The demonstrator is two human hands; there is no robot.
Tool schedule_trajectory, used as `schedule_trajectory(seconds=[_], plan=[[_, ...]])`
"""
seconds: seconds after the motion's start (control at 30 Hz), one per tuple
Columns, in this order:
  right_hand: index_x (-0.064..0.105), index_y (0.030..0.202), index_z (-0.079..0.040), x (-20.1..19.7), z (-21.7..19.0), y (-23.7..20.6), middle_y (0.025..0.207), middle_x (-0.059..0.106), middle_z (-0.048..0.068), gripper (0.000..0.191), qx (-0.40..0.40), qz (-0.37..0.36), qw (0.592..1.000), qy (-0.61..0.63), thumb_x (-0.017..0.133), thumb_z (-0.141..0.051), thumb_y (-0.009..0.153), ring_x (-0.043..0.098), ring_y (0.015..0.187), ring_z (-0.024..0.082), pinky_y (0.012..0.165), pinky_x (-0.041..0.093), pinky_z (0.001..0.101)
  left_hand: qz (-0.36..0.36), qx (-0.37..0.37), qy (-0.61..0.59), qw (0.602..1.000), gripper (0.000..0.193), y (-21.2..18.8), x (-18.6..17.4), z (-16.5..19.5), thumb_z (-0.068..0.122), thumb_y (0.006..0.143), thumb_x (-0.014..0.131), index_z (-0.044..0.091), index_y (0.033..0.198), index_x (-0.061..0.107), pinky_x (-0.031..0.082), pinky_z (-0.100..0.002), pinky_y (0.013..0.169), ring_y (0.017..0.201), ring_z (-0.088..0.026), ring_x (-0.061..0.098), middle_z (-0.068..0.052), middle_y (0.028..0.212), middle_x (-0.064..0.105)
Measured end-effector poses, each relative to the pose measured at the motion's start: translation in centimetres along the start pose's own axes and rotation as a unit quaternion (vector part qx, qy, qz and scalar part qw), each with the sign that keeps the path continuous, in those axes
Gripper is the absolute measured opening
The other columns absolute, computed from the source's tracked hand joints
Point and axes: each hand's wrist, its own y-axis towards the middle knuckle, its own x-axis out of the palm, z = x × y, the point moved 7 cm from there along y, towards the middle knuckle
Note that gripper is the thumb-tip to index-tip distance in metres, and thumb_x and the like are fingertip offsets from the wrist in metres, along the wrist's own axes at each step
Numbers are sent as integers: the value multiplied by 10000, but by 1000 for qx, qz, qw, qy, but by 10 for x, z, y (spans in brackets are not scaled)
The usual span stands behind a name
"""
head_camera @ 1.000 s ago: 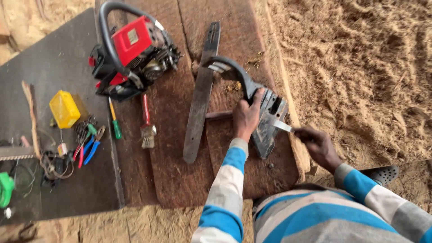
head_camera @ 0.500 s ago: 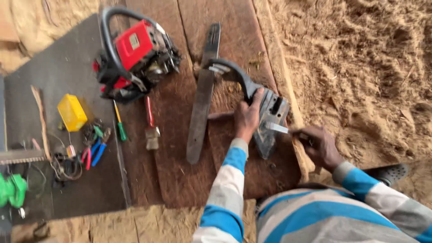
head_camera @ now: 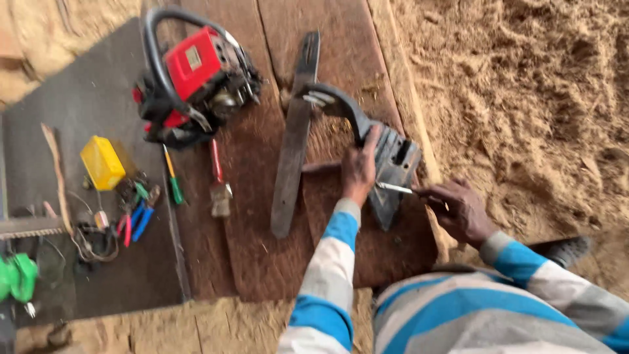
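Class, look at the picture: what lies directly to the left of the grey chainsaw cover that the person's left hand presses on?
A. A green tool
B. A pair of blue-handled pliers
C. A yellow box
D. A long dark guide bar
D: the long dark guide bar lies on the wooden boards right beside the grey chainsaw cover that the left hand presses; the other items sit farther left on the dark mat.
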Motion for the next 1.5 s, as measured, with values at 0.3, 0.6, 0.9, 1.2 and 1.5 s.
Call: schedule_trajectory(seconds=[0.3, 0.6, 0.9, 1.2, 1.5], plan=[[758, 1127, -209, -10, -10, 7, 890, 752, 28, 317, -25, 26, 999, -30, 697, -89, 840, 661, 835, 256, 840, 430, 409, -3, -4, 55, 998, 705, 8, 3, -16, 655, 1033, 563, 56, 668, 490, 328, -424, 563, 544, -210, 421, -39, 588, 454], [794, 1131, -185, -19, -1, 6, 814, 790, 49, 229, 121, 37, 991, 38, 706, -205, 920, 641, 552, 119, 465, 466, 317, 17, 40, 3, 999, 528, 9, 2, -14, 671, 902, 544, 213, 662, 654, 407, -348, 558, 556, -147, 540, 25, 581, 590], [824, 1162, -222, -29, 10, 14, 586, 696, 106, 250, 265, -50, 963, 17, 685, -289, 966, 398, 458, 142, 442, 263, 343, 103, 49, 51, 992, 527, 8, 5, -19, 728, 908, 521, 239, 764, 654, 477, -392, 604, 661, -193, 610, 49, 717, 618], [810, 1167, -296, -28, 2, 10, 535, 691, 25, 257, 260, -60, 962, -53, 631, -351, 991, 327, 399, 106, 383, 231, 313, 52, -47, 83, 994, 623, 8, 7, -27, 698, 992, 450, 240, 581, 352, 367, -420, 566, 519, -193, 402, 26, 582, 390], [801, 1128, -196, -29, -2, 9, 533, 652, -66, 285, 203, -24, 978, 32, 628, -353, 965, 387, 359, 56, 341, 284, 286, 74, -55, 115, 989, 683, 15, 6, -40, 752, 1003, 474, 197, 628, 339, 426, -437, 634, 593, -215, 427, -15, 647, 403]])
